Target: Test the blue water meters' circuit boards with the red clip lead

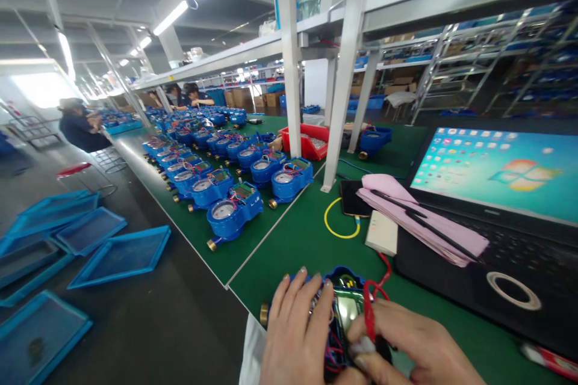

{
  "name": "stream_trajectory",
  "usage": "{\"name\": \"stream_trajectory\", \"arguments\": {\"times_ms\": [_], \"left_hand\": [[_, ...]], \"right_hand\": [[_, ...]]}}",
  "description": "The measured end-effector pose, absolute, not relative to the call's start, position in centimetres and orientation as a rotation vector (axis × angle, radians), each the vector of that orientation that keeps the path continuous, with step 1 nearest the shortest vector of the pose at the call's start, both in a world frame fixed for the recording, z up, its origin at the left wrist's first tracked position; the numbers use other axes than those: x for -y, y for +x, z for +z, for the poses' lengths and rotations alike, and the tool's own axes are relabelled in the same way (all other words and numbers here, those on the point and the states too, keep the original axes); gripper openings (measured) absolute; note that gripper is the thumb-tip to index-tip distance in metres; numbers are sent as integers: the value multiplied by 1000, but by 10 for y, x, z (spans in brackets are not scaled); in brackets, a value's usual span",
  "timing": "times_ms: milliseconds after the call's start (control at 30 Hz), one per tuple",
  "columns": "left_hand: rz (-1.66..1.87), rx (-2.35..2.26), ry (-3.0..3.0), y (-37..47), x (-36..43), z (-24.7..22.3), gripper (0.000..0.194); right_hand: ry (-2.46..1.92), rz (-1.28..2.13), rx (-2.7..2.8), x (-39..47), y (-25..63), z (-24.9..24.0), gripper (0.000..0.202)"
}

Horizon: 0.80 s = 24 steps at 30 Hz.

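Observation:
A blue water meter with a brass end fitting lies at the front edge of the green bench, its circuit board and red wires exposed. My left hand is laid across its dial side, fingers extended over the body, holding it. My right hand is closed, thumb and forefinger pinching a small grey-white piece against the meter's near end. A red cable loops over the right forefinger and runs back to a white box. My hands hide much of the meter.
Rows of blue meters fill the bench on the left. A laptop with pink cloth on it stands right, beside a phone. White shelf posts rise behind, near a red bin. Blue trays lie on the floor; people sit farther off.

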State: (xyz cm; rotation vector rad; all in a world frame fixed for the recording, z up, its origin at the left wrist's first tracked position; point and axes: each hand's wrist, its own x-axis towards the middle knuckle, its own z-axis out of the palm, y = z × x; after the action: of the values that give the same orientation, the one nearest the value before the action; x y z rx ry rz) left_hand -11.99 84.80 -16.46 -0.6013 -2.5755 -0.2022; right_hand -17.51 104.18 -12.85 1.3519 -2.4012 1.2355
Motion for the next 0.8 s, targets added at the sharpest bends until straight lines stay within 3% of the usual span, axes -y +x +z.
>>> {"name": "stream_trajectory", "arguments": {"times_ms": [200, 800], "left_hand": [[-138, 2525, -610, -123, -856, -148, 62], [-95, 2475, -632, -129, -854, -148, 58]], "right_hand": [[1203, 1490, 2520, -1035, -165, -114, 10], [1141, 1556, 2604, -1036, -168, -118, 14]]}}
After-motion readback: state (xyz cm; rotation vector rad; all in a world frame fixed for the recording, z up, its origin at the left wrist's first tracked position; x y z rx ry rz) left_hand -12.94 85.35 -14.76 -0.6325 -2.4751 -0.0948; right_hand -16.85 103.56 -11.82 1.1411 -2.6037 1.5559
